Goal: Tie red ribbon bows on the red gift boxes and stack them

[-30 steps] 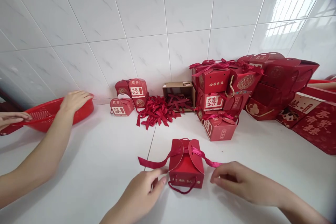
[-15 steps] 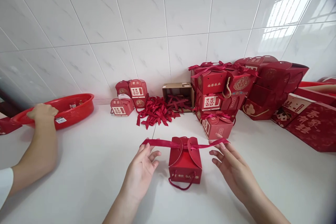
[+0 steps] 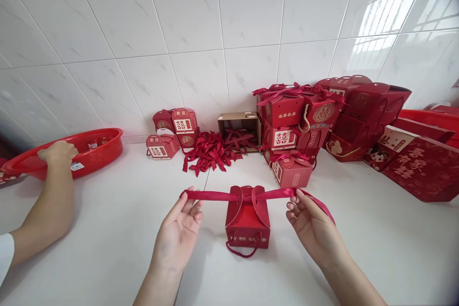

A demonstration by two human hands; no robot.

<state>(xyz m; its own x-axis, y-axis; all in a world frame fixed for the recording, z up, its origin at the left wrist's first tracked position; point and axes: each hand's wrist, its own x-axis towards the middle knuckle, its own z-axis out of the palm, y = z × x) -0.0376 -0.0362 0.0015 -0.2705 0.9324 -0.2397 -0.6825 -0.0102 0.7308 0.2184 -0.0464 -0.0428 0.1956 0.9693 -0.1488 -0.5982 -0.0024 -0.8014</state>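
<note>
One ribbon (image 3: 215, 195) we pinch in our left hand (image 3: 178, 236) and right hand (image 3: 313, 230), an unclearly lettered box (image 3: 247, 229) between them; beyond the right hand, a stacked carton (image 3: 286, 111) reads "安居乐业".

Inside of front box (image 3: 248, 224) out of sight

Bright, diffuse daylight. Barred-window reflection (image 3: 389, 14) glares on glossy wall tiles (image 3: 251, 9) at 2 o'clock. Faint, soft shadows on white tabletop (image 3: 118, 234) around 6 o'clock. Red box (image 3: 247, 223) fairly sharp; 9 o'clock edge soft, stretched; dark corner at 2.
</note>
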